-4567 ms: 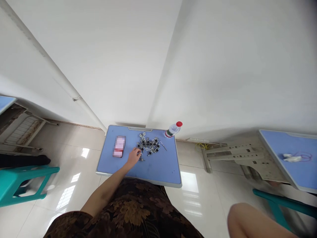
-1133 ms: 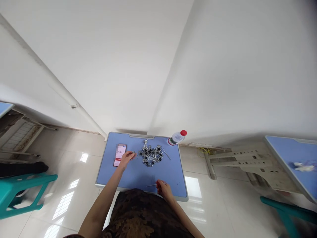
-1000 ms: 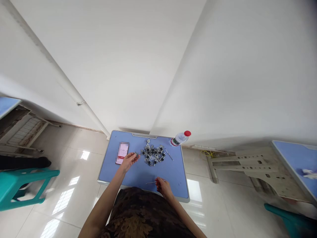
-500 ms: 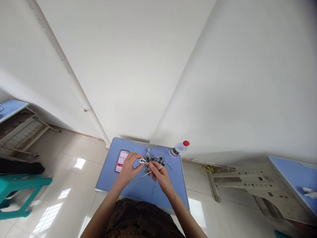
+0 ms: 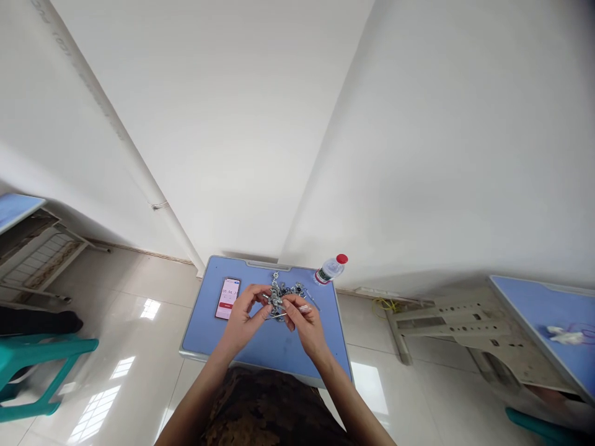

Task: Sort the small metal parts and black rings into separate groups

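Observation:
Over the blue desk [image 5: 260, 347], my left hand [image 5: 244, 319] pinches a small silvery metal part [image 5: 274, 301] between thumb and fingertips. My right hand [image 5: 304, 325] is closed around a screwdriver [image 5: 279, 315] with a clear handle, its thin shaft pointing left beneath the part. The right thumb and forefinger also meet at the metal part; whether they grip a separate piece cannot be made out. Just behind the hands lies a heap of small metal fittings [image 5: 297, 288] with dark round centres, partly hidden by my fingers.
A phone [image 5: 227, 299] showing a timer lies left of my hands. A clear bottle with a red cap [image 5: 331, 270] stands at the desk's back right. A thin rod [image 5: 313, 301] lies beside the heap. A green stool [image 5: 51, 347] and other desks flank this one.
My hands have drawn closer together, and the metal part is now between both sets of fingertips. The screwdriver shaft has swung nearer to level. The view has shifted slightly.

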`<action>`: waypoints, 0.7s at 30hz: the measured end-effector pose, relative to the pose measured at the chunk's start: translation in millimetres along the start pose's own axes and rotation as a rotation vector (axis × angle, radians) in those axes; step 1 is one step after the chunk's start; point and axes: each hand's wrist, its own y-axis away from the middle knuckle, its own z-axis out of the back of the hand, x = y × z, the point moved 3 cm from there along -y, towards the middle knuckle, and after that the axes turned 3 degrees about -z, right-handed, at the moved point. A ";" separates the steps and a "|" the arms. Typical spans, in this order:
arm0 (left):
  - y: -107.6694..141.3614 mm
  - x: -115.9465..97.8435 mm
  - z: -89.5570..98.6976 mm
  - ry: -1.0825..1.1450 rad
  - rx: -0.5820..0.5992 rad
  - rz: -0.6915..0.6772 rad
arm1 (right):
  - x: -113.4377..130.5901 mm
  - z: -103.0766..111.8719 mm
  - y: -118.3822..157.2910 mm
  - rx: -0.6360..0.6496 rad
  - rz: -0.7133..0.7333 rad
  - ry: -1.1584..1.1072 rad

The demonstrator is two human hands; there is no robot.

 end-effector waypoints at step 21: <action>6.3 -15.9 -0.2 0.056 0.022 -0.022 | 25.7 1.3 12.4 -0.039 0.086 0.078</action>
